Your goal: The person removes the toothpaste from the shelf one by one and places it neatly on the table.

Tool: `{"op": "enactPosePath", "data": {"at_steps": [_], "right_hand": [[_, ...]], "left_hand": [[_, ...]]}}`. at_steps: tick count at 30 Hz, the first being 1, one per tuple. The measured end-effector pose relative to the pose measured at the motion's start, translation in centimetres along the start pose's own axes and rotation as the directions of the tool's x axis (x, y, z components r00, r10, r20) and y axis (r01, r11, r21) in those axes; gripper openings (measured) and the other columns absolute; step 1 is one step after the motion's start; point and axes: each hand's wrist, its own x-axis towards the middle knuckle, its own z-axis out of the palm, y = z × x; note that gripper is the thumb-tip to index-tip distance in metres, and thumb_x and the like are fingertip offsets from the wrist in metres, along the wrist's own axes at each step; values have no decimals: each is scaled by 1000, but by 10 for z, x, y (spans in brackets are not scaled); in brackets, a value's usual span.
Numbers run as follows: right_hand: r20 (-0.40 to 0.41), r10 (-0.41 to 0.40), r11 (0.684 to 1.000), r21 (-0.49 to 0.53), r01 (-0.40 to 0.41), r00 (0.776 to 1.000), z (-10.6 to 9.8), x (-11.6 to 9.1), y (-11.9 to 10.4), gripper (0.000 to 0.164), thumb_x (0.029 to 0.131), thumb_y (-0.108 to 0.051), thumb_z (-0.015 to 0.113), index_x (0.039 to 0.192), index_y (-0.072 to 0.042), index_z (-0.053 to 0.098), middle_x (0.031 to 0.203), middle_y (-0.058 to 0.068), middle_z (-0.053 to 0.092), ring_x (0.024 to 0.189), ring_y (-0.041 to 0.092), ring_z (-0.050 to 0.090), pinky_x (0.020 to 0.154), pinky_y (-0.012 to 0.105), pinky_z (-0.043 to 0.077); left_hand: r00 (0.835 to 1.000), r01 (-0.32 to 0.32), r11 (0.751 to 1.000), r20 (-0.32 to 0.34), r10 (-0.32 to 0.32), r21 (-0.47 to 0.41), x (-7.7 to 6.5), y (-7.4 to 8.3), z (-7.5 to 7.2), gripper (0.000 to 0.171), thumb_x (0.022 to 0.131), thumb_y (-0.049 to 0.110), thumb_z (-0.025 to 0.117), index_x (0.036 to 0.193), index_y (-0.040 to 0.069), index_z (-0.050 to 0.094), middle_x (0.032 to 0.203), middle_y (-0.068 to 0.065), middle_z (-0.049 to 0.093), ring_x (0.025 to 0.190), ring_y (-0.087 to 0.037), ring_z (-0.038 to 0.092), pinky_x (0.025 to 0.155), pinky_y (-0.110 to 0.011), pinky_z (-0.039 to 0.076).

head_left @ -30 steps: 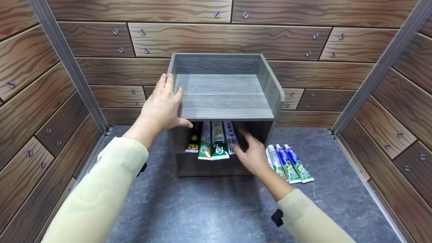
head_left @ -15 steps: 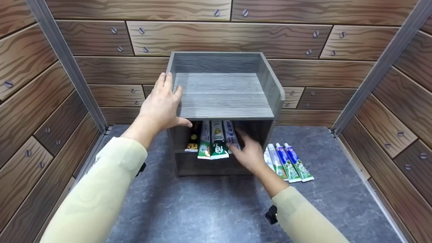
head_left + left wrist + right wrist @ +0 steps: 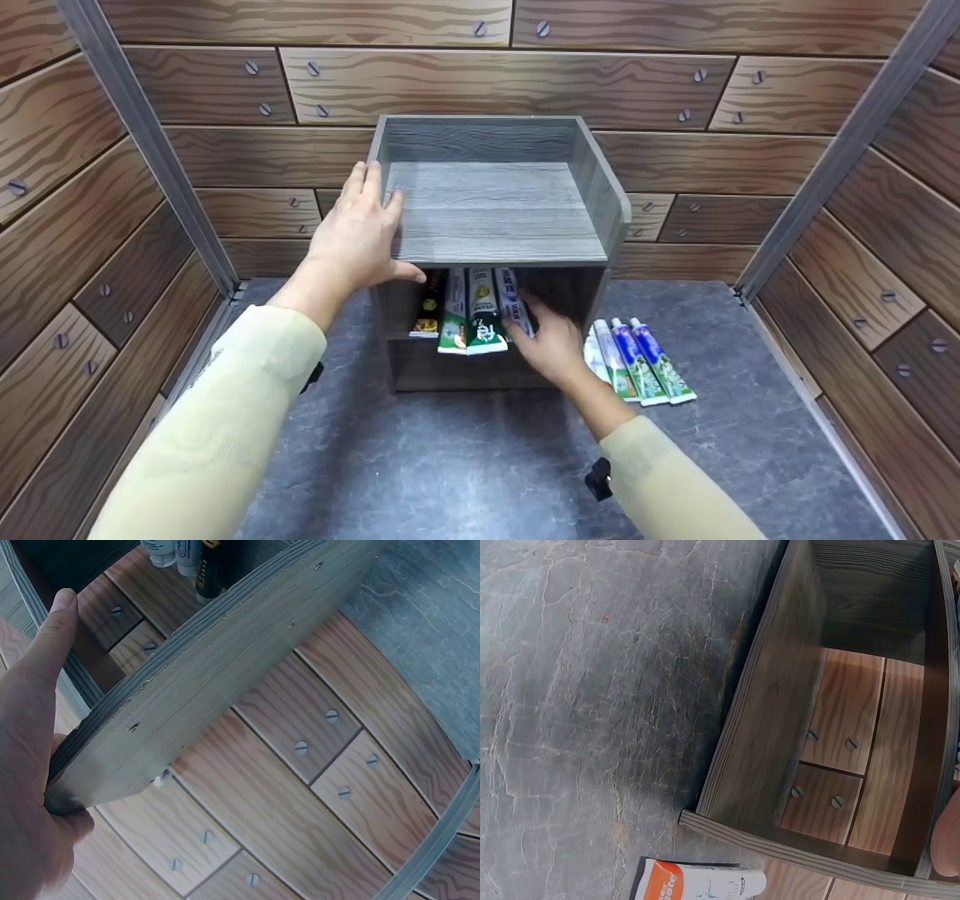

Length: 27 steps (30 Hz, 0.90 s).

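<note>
A grey wooden shelf unit (image 3: 487, 214) stands upright on the floor. My left hand (image 3: 352, 236) grips its upper left corner, with the index finger inside the side panel, other fingers outside and the thumb below the top board. On the middle shelf, tubes of toothpaste lie side by side: a black one (image 3: 429, 304), a green and grey one (image 3: 454, 315) and a dark green one (image 3: 486, 322). My right hand (image 3: 555, 341) holds the white and purple toothpaste tube (image 3: 512, 300) at the row's right end, thumb on its left, fingers on its right and partly hidden.
More toothpaste tubes (image 3: 643, 364) lie on the grey floor (image 3: 450, 465) right of the unit. Orange and white packaging shows on one tube (image 3: 697, 881) in the right wrist view. Wood-patterned walls (image 3: 510, 86) enclose the back and both sides.
My right hand has moved slightly left and closed on the white and purple toothpaste tube. The left hand stays on the shelf unit's corner.
</note>
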Motion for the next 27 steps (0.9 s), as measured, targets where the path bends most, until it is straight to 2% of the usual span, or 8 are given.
{"op": "enactPosePath", "data": {"at_steps": [7, 12, 19, 27], "right_hand": [[-14, -58, 998, -30, 57, 998, 1, 0, 1, 51, 95, -36, 71, 142, -15, 70, 121, 20, 75, 100, 47, 72, 81, 62, 57], [-14, -48, 998, -31, 47, 999, 0, 0, -1, 47, 97, -35, 70, 140, -18, 72, 120, 19, 76, 99, 45, 73, 82, 61, 57], [-4, -33, 999, -14, 33, 999, -1, 0, 0, 47, 97, -30, 67, 142, -15, 71, 129, 17, 73, 104, 45, 71, 86, 61, 57], [12, -4, 1000, 6, 4, 1000, -3, 0, 0, 48, 95, -25, 67, 141, -12, 71, 126, 21, 74, 105, 46, 71, 90, 61, 57]], "left_hand": [[1000, 2, 1000, -8, -3, -17, 0, 0, 0, 128, 72, 84, 76, 158, -4, 43, 165, -42, 17, 156, -56, 17, 128, -54, 24], [1000, -6, 1000, -17, 6, 1, 0, 0, 1, 127, 72, 85, 74, 158, -4, 44, 165, -42, 19, 155, -56, 18, 128, -54, 24], [1000, -2, 1000, -20, 2, 3, -1, 0, 1, 128, 72, 85, 74, 158, -4, 44, 165, -42, 20, 155, -56, 19, 128, -54, 26], [1000, -2, 1000, -16, 3, 17, 0, 0, 1, 129, 72, 87, 72, 158, -4, 43, 165, -42, 19, 155, -56, 19, 128, -55, 25]]}}
